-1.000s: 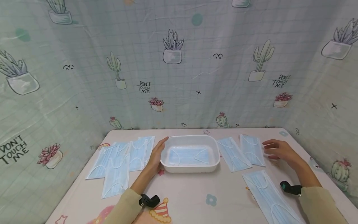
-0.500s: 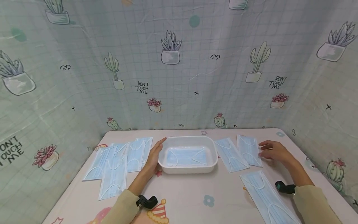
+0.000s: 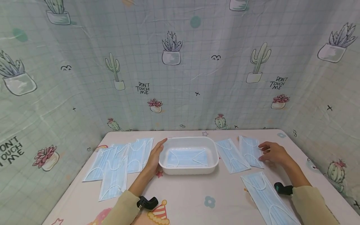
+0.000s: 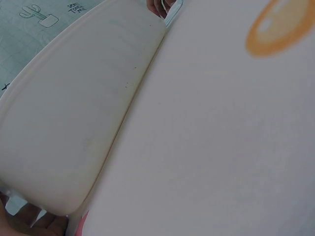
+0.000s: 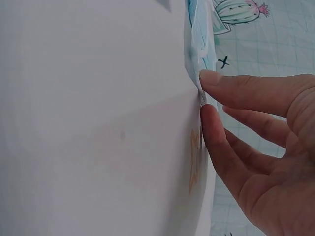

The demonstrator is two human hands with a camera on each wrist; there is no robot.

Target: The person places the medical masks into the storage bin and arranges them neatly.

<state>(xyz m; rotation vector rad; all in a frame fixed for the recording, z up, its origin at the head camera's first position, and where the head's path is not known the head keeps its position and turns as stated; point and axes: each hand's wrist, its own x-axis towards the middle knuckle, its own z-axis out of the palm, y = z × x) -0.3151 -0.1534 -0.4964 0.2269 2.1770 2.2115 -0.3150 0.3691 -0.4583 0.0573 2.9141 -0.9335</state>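
My left hand (image 3: 153,157) rests along the left end of a white plastic tub (image 3: 189,171), its fingertips up at the far rim. In the left wrist view the tub's wall (image 4: 83,108) fills the left, with fingers (image 4: 47,223) against its end. Inside the tub lies a blue face mask (image 3: 187,157) with white ear loops. My right hand (image 3: 275,153) is at the right edge of another face mask (image 3: 249,149); the right wrist view shows thumb and index finger pinching that mask's edge (image 5: 197,49). The other fingers stay off it.
Several overlapping face masks (image 3: 113,168) lie left of the tub. Right of it lies one slanted mask (image 3: 232,156), and a longer-looking mask (image 3: 267,197) lies nearer the front. A printed cloth wall (image 3: 180,78) stands behind the pink table (image 3: 191,200).
My right hand has moved left to the far-right mask's edge, and its thumb and index finger have closed on it. The left hand stays at the tub.
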